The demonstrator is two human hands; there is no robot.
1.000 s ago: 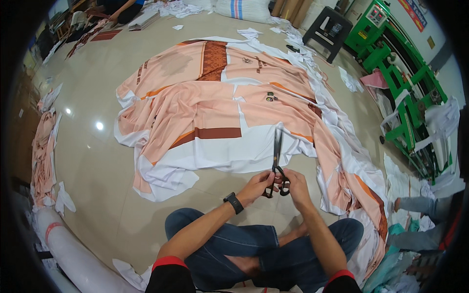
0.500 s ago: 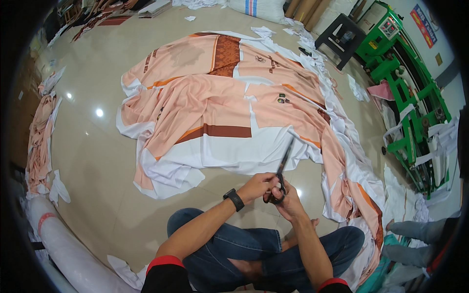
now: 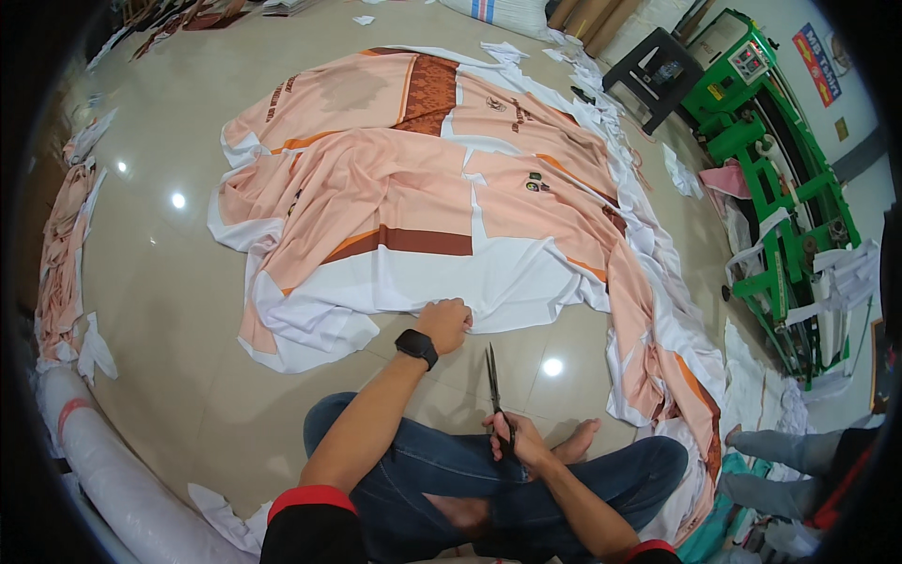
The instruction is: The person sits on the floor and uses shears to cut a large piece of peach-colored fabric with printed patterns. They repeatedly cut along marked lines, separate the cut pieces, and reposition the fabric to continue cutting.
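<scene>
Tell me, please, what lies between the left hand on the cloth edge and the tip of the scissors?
In the head view only bare glossy floor lies between the left hand, gripping the white cloth edge, and the scissors in the right hand.

Red rectangular wall sign (image 3: 816,64) top right, white striped sack (image 3: 498,13) top centre

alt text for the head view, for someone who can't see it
Seen from above, a person sitting cross-legged on a tiled floor grips the near white edge of a large peach, white and brown printed fabric with the left hand, while the right hand holds black scissors pointing at it. A green machine stands at right.
</scene>
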